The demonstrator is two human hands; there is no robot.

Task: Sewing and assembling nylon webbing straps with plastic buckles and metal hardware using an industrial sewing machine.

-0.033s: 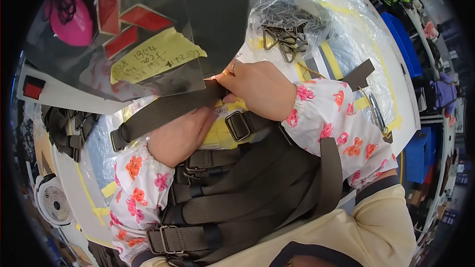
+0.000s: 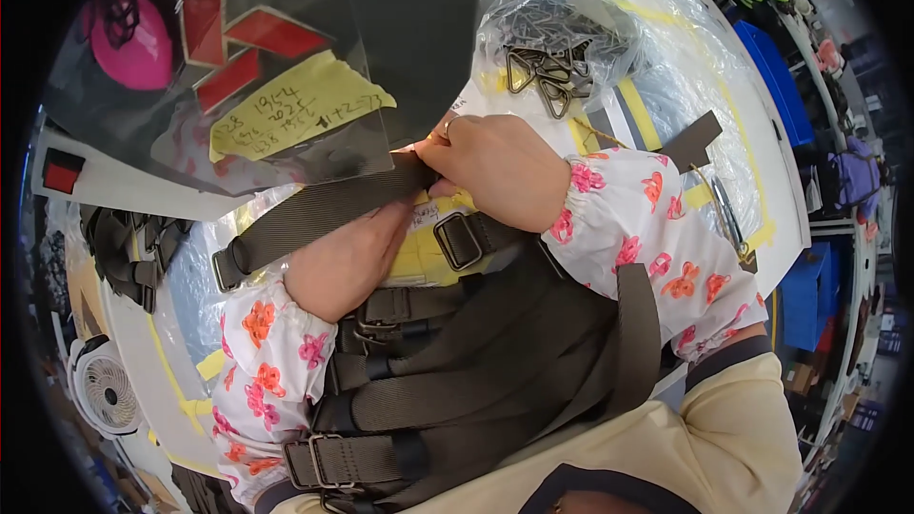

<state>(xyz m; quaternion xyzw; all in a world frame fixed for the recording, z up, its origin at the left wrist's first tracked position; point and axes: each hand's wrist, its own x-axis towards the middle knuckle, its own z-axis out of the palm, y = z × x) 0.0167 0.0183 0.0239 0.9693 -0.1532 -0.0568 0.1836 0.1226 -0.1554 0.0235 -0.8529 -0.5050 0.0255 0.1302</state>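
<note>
Strap point(image 2: 324, 214): dk brown; slants from low left up to the machine point(image 2: 428, 29); its R end is just under it, by a small light.
Buckle point(image 2: 222, 268): metal, on the strap's L end.
L hand point(image 2: 335, 271): below the strap, fingers long & pointing up to the R; tips are partly hid, so can't tell if its grip has anything.
R hand point(image 2: 505, 171): fingers bent, grip pinched on the strap's R end, nr the light.
Machine: big & dk, w/ a clear shield point(image 2: 377, 157); red bits point(image 2: 276, 29), a pink thing point(image 2: 135, 48) & a yellow tag point(image 2: 300, 105) (pen marks on it) show there.
Pile point(image 2: 505, 333): lots more dk straps w/ metal buckles, close to the person's tummy.
Sleeves point(image 2: 657, 238): white w/ pink & orange flowers.
Bag point(image 2: 609, 29): see-thru plastic, full of metal bits; triangle rings point(image 2: 552, 81) sit at its front, past the R hand.
Surface point(image 2: 785, 195): white, w/ shiny plastic & yellow tape on it.
Fan point(image 2: 107, 390): small, white, far L.
Bins point(image 2: 809, 300): blue, far R, off the surface.
</note>
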